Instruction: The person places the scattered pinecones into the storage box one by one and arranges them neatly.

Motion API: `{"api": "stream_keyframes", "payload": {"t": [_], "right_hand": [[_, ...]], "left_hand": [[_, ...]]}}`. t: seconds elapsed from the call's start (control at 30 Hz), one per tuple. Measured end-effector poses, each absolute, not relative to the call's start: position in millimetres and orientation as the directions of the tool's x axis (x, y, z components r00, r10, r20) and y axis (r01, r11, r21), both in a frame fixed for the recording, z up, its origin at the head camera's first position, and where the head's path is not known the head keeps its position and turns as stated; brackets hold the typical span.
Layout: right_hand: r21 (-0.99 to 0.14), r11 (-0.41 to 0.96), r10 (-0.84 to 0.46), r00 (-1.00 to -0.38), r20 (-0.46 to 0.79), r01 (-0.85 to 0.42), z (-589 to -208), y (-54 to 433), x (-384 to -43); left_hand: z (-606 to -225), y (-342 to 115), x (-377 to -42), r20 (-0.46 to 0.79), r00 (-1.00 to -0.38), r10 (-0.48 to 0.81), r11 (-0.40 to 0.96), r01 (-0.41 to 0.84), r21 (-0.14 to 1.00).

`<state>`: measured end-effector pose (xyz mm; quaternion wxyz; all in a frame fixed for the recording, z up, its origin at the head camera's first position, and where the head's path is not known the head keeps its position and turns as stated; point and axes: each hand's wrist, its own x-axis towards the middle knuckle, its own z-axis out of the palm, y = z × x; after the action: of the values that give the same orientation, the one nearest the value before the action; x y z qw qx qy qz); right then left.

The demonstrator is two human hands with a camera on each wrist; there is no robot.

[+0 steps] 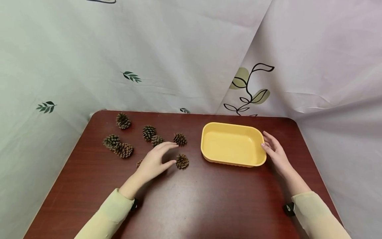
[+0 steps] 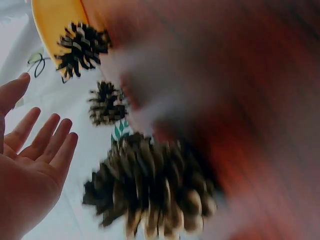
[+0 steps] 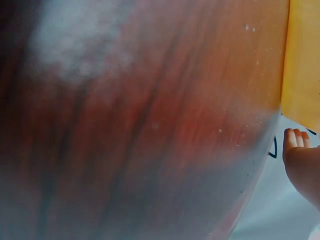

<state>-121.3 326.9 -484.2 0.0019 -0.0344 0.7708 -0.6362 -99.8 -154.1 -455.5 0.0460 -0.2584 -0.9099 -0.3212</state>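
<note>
My left hand (image 1: 153, 162) hovers over the table with fingers and thumb spread apart and nothing between them. Just off its thumb tip lies a brown pine cone (image 1: 182, 161), and another pine cone (image 1: 180, 139) sits by the fingertips. In the left wrist view the left hand (image 2: 37, 160) is at the left, beside a large near pine cone (image 2: 150, 187). A yellow rectangular basin (image 1: 232, 146) with rounded corners stands on the right half. At its right end is my right hand (image 1: 277, 154), fingers fairly straight, fingertips right at the rim.
Several more pine cones lie to the left, among them one by the back edge (image 1: 123, 120) and a touching pair with one (image 1: 123, 150) in front. One is partly hidden by the left hand. A white patterned cloth (image 1: 179, 59) hangs behind the dark red table (image 1: 203, 205).
</note>
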Motion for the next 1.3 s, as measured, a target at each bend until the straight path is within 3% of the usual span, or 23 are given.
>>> {"api": "stream_keyframes", "payload": {"t": [0.23,0.5,0.83,1.3], "right_hand": [[-0.997,-0.072,-0.145,-0.989,0.005,0.005,-491,329,-122],[-0.960,-0.277,-0.219,-0.975,0.031,0.031,-500,336,-127],[-0.924,-0.376,-0.251,-0.967,0.035,0.065,-506,335,-135],[-0.922,-0.376,-0.260,-0.965,0.012,0.089,-510,338,-135]], "left_hand": [[-465,-139,-101,0.158,-0.881,0.446,0.627,0.434,0.647],[-477,-132,-107,0.110,-0.879,0.464,0.591,0.399,0.701],[-487,-130,-117,0.036,-0.879,0.475,0.599,0.353,0.719],[-491,-127,-120,0.028,-0.881,0.472,0.580,0.335,0.743]]}}
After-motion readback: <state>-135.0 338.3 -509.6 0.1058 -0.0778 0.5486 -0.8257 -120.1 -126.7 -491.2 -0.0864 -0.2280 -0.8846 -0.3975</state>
